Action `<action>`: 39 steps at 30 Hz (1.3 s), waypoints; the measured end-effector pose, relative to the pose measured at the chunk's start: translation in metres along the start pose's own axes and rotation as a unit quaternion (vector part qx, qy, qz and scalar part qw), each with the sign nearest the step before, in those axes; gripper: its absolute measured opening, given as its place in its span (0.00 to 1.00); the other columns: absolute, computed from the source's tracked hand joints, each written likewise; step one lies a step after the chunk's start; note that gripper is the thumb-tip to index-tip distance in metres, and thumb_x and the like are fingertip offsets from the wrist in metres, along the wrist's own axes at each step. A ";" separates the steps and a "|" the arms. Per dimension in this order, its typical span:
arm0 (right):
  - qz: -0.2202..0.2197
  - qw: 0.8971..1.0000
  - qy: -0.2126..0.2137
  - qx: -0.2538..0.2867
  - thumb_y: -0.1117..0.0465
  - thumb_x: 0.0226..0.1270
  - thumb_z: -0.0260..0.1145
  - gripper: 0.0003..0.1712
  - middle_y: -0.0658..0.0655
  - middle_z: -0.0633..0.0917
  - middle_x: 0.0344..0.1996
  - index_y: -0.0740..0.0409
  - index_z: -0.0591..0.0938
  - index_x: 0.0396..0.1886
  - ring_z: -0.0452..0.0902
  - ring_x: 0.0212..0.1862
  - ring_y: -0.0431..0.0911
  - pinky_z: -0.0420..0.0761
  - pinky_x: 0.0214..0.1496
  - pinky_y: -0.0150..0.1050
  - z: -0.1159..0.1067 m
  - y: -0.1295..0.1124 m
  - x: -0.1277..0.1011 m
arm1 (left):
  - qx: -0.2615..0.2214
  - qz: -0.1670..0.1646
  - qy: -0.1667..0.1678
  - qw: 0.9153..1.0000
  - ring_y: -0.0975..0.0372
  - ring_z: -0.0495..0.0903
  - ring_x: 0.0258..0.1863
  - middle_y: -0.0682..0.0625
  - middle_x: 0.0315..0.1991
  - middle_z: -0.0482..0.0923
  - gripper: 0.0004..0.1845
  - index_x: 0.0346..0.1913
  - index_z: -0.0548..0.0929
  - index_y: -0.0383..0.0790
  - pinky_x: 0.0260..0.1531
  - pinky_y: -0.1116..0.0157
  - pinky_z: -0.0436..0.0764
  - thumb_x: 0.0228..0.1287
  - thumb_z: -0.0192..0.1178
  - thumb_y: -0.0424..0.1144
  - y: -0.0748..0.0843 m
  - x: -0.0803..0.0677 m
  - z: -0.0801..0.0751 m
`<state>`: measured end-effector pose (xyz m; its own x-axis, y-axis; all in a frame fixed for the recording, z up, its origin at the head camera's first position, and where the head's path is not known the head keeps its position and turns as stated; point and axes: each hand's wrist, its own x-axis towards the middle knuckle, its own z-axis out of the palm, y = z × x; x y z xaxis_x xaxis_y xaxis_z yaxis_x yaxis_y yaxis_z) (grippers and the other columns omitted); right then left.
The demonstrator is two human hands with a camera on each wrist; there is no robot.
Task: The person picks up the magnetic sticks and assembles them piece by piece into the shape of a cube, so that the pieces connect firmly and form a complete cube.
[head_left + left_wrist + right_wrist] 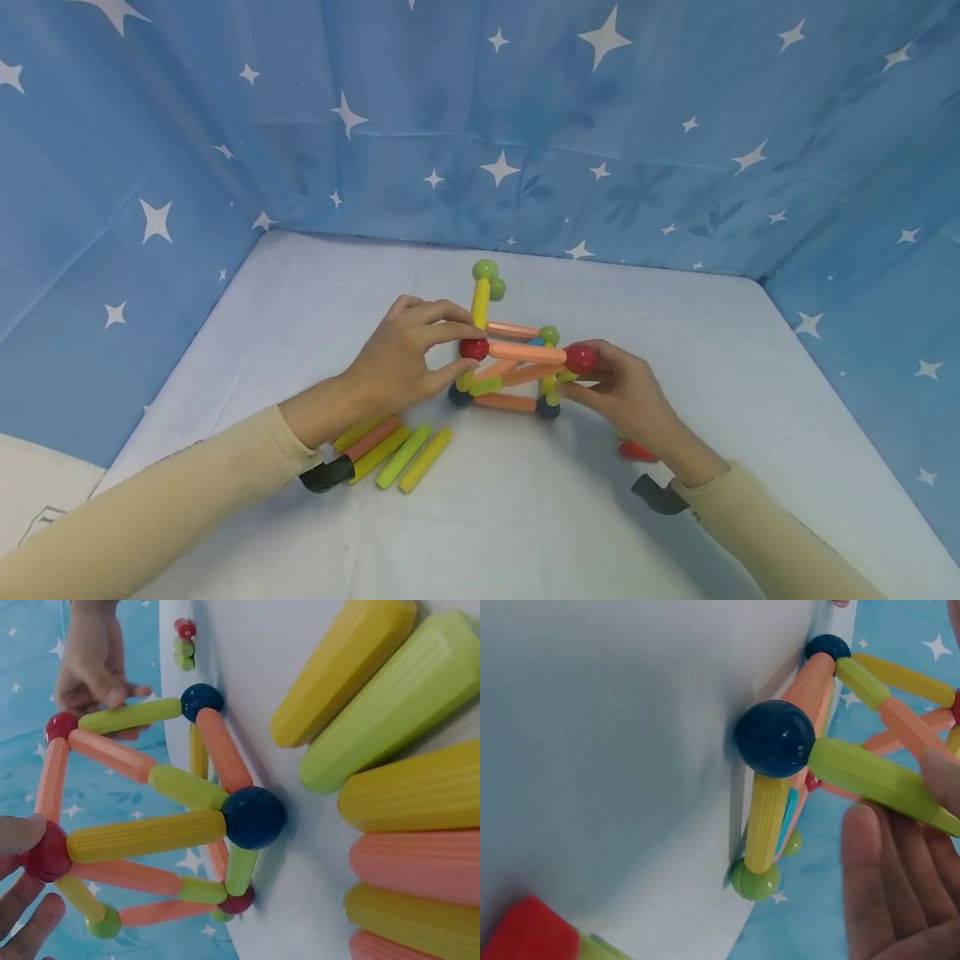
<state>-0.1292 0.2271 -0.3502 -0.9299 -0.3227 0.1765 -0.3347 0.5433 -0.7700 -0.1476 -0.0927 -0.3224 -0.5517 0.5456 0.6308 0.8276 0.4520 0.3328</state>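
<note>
Two hands steady a frame (510,367) of rods and balls standing mid-table (525,517), one at each upper corner, likely to keep it square. The left hand (401,358) pinches a red ball (473,348) between thumb and fingertips; the right hand (626,392) pinches the other red ball (580,359). Spare rods (397,454) lie in a row under the left wrist, a red piece (637,452) beside the right. Nothing blocks either hand.

rods (405,697): ribbed matt plastic | balls (775,738): smooth glossy plastic | backdrop (525,125): star-printed cloth | tabletop (525,517): smooth, matt
</note>
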 end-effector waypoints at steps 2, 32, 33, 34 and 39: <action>0.014 1.000 -0.027 0.004 0.62 0.58 0.80 0.26 0.50 0.86 0.48 0.54 0.82 0.56 0.86 0.49 0.47 0.85 0.45 0.37 0.002 0.000 -0.001 | -0.010 -0.015 0.000 1.000 0.63 0.82 0.47 0.56 0.47 0.82 0.16 0.48 0.89 0.44 0.51 0.54 0.68 0.57 0.77 0.38 -0.003 0.000 -0.003; -0.030 0.990 -0.029 -0.132 0.36 0.57 0.76 0.34 0.42 0.88 0.43 0.47 0.84 0.60 0.86 0.40 0.38 0.85 0.36 0.38 0.047 -0.045 -0.009 | -0.029 -0.115 0.002 0.993 0.58 0.84 0.43 0.52 0.46 0.85 0.16 0.50 0.89 0.41 0.50 0.51 0.73 0.58 0.75 0.32 -0.025 0.020 -0.008; -0.041 0.989 -0.016 -0.138 0.36 0.57 0.76 0.35 0.43 0.89 0.43 0.48 0.84 0.61 0.86 0.40 0.38 0.85 0.36 0.38 0.048 -0.047 -0.008 | -0.028 -0.114 0.004 0.993 0.58 0.84 0.43 0.52 0.45 0.85 0.16 0.49 0.90 0.41 0.49 0.51 0.73 0.58 0.75 0.32 -0.025 0.020 -0.008; -0.052 0.989 -0.006 -0.140 0.38 0.57 0.77 0.35 0.43 0.89 0.43 0.48 0.83 0.61 0.85 0.40 0.38 0.85 0.36 0.39 0.049 -0.048 -0.007 | -0.026 -0.114 0.006 0.993 0.58 0.84 0.43 0.52 0.45 0.85 0.15 0.49 0.90 0.41 0.49 0.51 0.73 0.57 0.75 0.32 -0.025 0.020 -0.008; -0.087 0.989 0.021 -0.117 0.52 0.59 0.79 0.25 0.43 0.88 0.40 0.51 0.85 0.55 0.84 0.39 0.36 0.84 0.35 0.36 0.052 -0.051 -0.003 | -0.019 -0.111 0.010 0.994 0.60 0.83 0.42 0.52 0.45 0.85 0.15 0.49 0.90 0.41 0.46 0.52 0.72 0.58 0.75 0.32 -0.026 0.019 -0.007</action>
<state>-0.1012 0.1601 -0.3436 -0.8585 -0.3983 0.3231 -0.5126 0.6484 -0.5628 -0.1787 -0.0992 -0.3136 -0.7188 0.4209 0.5534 0.6897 0.5321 0.4911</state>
